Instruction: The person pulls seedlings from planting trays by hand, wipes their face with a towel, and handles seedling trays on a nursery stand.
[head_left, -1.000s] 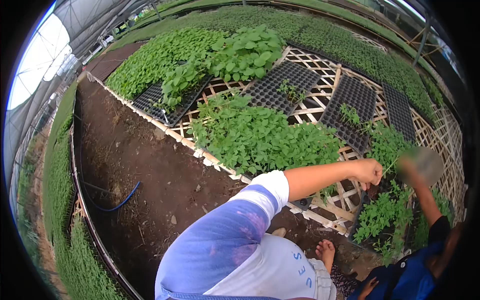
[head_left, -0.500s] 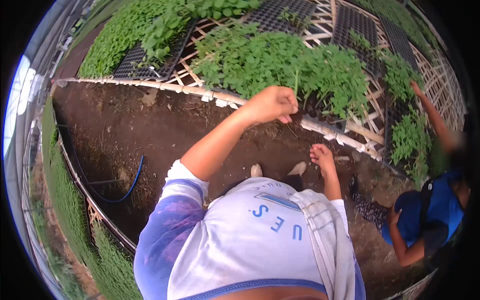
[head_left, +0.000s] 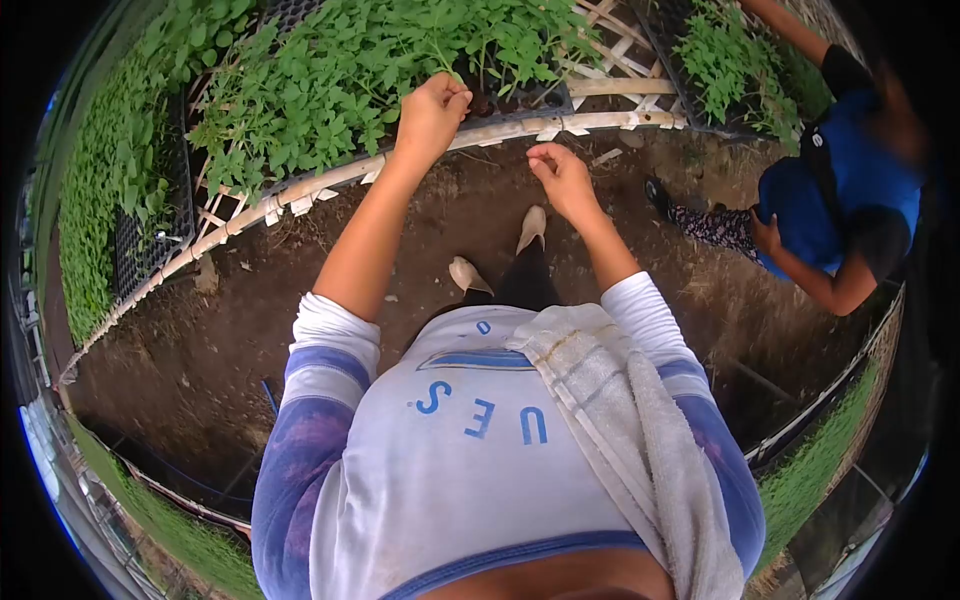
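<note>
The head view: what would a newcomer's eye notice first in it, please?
The white shirt with blue letters fills the lower middle, a pale towel draped over it. Above, the left hand appears to pinch a thin green stem at the edge of dense leafy seedlings. At the upper right is another person, dressed in blue.
</note>
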